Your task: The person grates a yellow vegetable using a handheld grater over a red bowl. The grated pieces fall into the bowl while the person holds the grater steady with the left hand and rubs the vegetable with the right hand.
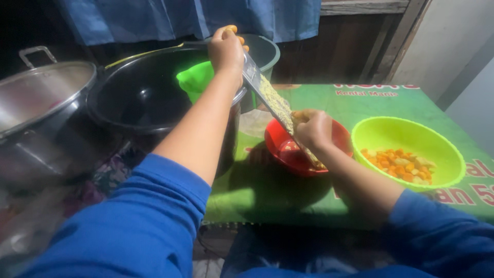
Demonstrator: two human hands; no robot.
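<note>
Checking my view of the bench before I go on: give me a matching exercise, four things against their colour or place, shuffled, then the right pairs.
Things:
1. grater
2. red bowl
3. lime bowl
4. black pot

Descriptions:
A. holds orange and pale cut pieces
B. slanted, gripped at its top by the left hand
C. under the right hand
D. holds a green scoop-like item

Pairs: 1-B, 2-C, 3-A, 4-D

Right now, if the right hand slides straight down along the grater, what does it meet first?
Probably the red bowl: the right hand presses on the grater, whose lower end rests inside that bowl. Depth is unclear.
</note>
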